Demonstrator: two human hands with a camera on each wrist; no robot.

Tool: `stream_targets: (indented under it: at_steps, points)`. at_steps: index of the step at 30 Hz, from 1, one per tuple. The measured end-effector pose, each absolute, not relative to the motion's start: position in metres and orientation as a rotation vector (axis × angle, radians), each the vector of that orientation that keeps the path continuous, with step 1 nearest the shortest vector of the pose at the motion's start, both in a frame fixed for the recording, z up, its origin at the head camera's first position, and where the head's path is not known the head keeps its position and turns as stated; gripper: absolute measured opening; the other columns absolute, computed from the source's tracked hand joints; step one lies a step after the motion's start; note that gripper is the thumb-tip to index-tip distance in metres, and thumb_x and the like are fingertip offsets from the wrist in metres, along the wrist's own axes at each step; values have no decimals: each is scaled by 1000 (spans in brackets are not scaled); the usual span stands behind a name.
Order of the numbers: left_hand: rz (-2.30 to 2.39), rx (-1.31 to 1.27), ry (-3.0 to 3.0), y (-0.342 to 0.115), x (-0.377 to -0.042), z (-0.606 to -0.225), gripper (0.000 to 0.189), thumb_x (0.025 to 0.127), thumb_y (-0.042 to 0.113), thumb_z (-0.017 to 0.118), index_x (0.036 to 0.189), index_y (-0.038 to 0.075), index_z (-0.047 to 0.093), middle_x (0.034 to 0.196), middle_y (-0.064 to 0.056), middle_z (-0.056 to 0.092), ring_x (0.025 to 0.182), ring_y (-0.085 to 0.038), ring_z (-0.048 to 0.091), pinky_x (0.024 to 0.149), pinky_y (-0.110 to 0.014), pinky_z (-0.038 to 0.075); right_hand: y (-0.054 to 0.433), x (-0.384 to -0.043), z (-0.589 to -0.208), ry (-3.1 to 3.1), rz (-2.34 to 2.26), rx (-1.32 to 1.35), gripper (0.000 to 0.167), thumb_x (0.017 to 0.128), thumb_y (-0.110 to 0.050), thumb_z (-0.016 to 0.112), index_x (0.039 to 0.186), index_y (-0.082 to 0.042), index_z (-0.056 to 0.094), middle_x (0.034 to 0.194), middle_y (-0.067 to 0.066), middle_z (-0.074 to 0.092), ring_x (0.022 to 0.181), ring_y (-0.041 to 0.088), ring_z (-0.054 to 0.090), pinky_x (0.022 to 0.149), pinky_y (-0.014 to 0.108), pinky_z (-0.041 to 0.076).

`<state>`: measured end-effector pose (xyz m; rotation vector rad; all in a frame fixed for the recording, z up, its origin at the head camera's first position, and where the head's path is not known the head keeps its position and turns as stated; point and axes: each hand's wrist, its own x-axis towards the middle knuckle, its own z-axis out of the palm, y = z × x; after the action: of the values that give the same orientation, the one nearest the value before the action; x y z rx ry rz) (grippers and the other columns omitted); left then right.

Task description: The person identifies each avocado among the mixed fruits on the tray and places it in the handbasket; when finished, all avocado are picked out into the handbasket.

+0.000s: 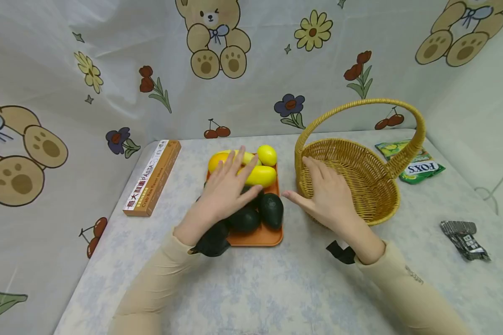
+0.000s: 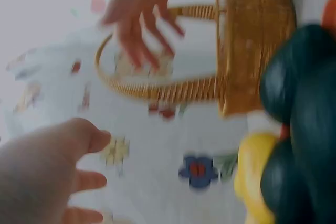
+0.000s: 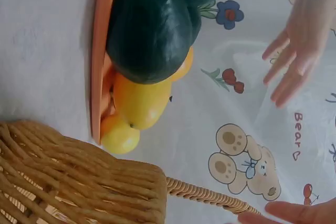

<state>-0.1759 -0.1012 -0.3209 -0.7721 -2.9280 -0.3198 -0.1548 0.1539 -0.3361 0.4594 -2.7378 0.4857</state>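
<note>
Over an orange tray [image 1: 260, 240] of fruit, my left hand [image 1: 223, 191] hovers with its fingers spread and nothing in them. Several dark green avocados [image 1: 271, 211] fill the tray's near part. A long yellow fruit [image 1: 263, 177], a lemon [image 1: 267, 155] and an orange-yellow fruit [image 1: 215, 161] lie at its far part, partly hidden by the left hand. To the right stands a woven wicker basket [image 1: 370, 186] with a tall arched handle. My right hand [image 1: 331, 197] is held above the basket's left side, fingers extended and holding nothing; the right wrist view shows fruit heaped above the tray's rim.
A pasta box [image 1: 152, 179] lies at the table's left. Behind the basket's right side is a green FOX'S bag [image 1: 419, 163]. A small black packet [image 1: 465, 239] rests at the right. A bear-printed cloth [image 1: 255, 107] hangs behind the table.
</note>
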Motion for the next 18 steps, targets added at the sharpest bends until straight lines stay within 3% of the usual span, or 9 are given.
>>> stream_targets:
  at_steps: [3,6,12,18]
  points:
    - [-583,-775,-2790,-140,-182,-321,63,97,44,45,150,16,27,157,-11,9,139,-35,19,108,-56,26,152,-154,-335,-2647,702,523,81,81,-57,64,137,-2,43,132,18,49,117,36,48,93,55,43]
    - [-824,-709,-2734,-176,-188,-328,59,95,33,54,147,12,34,154,-11,19,134,-35,30,103,-57,33,148,-153,-336,-2626,860,582,74,82,-51,68,134,-3,46,125,15,53,110,32,53,87,51,47]
    - [-1309,-525,-2743,-223,-200,-366,57,93,15,59,144,5,36,147,-14,33,129,-32,39,105,-46,36,137,-153,-343,-2679,1087,685,71,80,-43,73,134,-5,47,127,13,54,106,28,56,87,45,49]
    - [-1854,-429,-2661,-240,-211,-411,55,95,2,51,145,-2,28,149,-21,27,133,-36,33,106,-45,34,131,-157,-361,-2789,1230,772,75,82,-40,73,139,-3,42,137,16,46,117,34,51,95,47,46]
